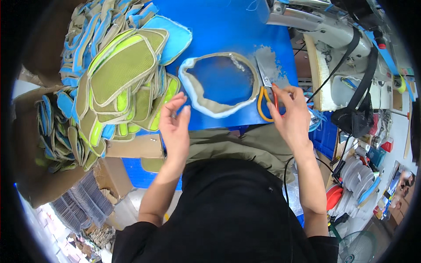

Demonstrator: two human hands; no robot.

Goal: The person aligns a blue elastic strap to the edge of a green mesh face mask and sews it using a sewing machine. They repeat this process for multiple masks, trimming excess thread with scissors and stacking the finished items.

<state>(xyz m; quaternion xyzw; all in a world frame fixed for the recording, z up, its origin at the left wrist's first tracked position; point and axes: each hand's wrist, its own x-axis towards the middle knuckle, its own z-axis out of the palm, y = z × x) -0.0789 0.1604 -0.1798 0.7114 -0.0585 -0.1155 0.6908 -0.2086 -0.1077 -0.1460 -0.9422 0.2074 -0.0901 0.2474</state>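
On the blue tabletop (228,33) lies a loop of fabric band (204,105), beige with a pale blue fuzzy outer edge. Just right of it is a pair of scissors (264,74) with orange handles, blades pointing away from me. My right hand (291,116) has its thumb and fingers closed at the right-hand handle loop. My left hand (175,127) is raised left of the band, fingers loosely curled and apart from the thumb, holding nothing. Close to its left is a pile of olive mesh pads (125,70) with beige binding and lime and blue parts.
More bound pieces (87,39) are heaped at the far left, beside a cardboard box (33,171) holding similar ones. A sewing machine (315,24) stands at the far right, with a black strap and pouch (357,118) hanging by it. Olive cloth (237,142) lies across my lap.
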